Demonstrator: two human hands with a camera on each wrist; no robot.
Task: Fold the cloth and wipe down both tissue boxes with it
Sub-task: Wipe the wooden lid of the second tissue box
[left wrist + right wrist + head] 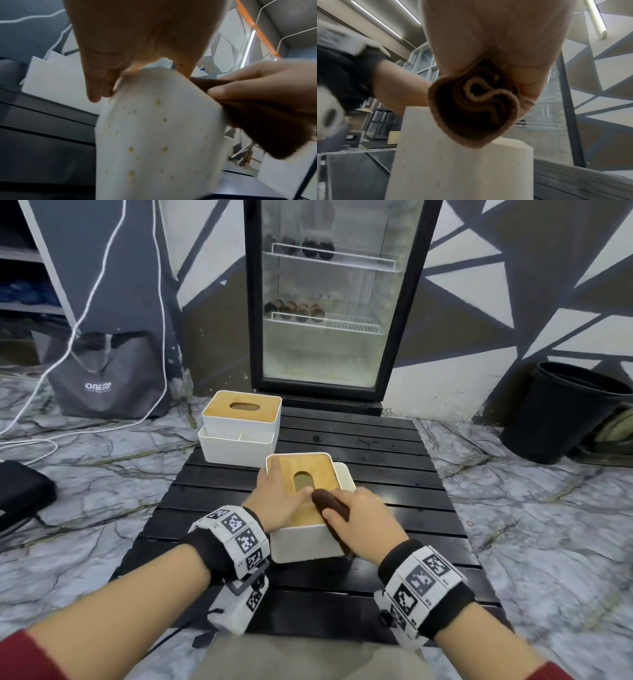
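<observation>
While my left hand (279, 501) lies flat on the near tissue box's (301, 539) wooden lid, its grip wide, my right hand (359, 523) holds the rolled brown cloth (330, 503) against that lid, and the second tissue box (239, 428) sits farther back on the black bench (394, 474).

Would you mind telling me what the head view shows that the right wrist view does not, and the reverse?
Only the head view shows the far tissue box, the near tissue box's wooden lid with the left hand flat on it, and the fridge. Only the right wrist view shows the brown cloth's rolled layers end-on. Both show the right hand gripping that cloth against the near tissue box.
</observation>
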